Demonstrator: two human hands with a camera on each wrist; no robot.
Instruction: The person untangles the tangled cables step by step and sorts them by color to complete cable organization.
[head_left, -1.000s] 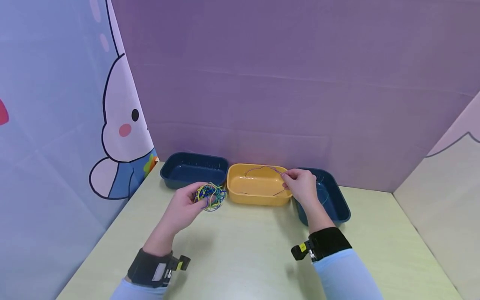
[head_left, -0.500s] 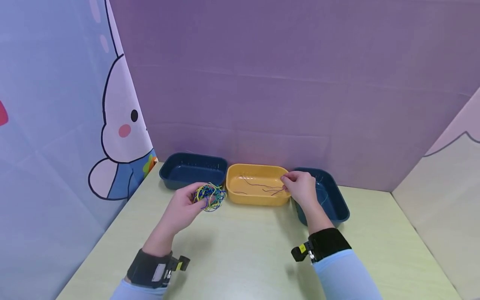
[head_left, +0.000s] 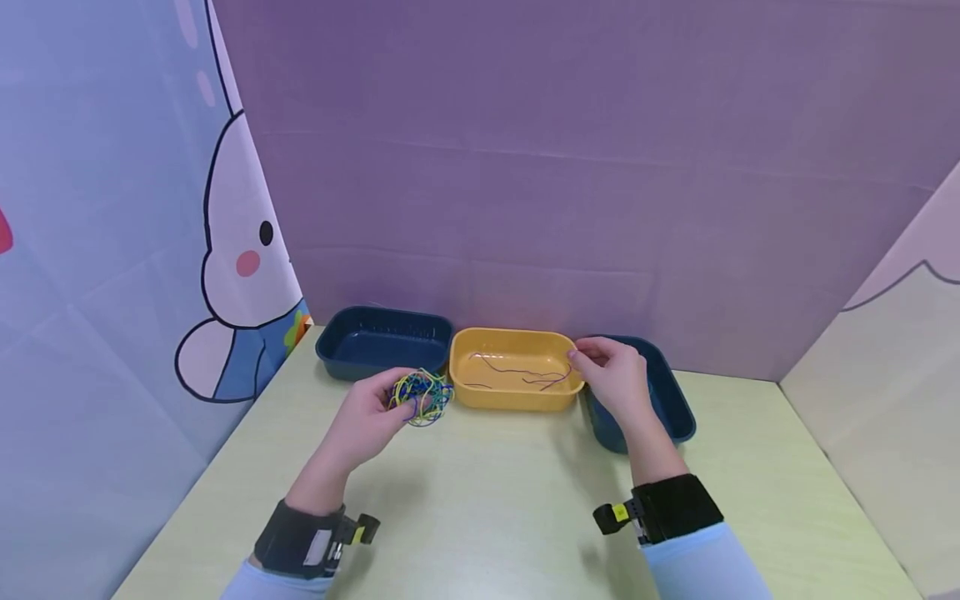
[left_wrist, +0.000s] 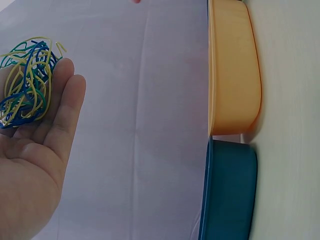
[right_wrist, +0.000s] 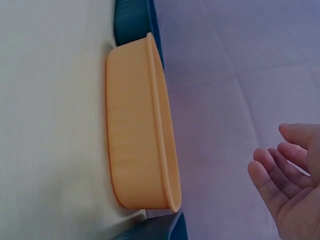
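In the head view, my left hand [head_left: 362, 427] holds a tangle of thin blue, yellow and green wires [head_left: 422, 397] between thumb and fingers. The left wrist view shows the same tangle [left_wrist: 29, 90] lying across the fingers. My right hand [head_left: 621, 385] hovers by the right end of a yellow tray [head_left: 517, 401]. In the right wrist view its thumb and fingers [right_wrist: 264, 182] stand apart, holding nothing. A long purple wire [head_left: 512, 369] lies loosely bent on the yellow tray's floor, near a short dark piece [head_left: 477, 386].
A dark blue tray [head_left: 352, 369] stands left of the yellow one. Another dark blue tray [head_left: 607, 427] sits at an angle on the right, partly behind my right hand. The pale table [head_left: 480, 500] ends at a purple cloth backdrop [head_left: 480, 208].
The purple wire, held up by my right hand a second ago, has come down into the yellow tray and been let go. My right hand has shifted slightly right. The left still holds the tangle.
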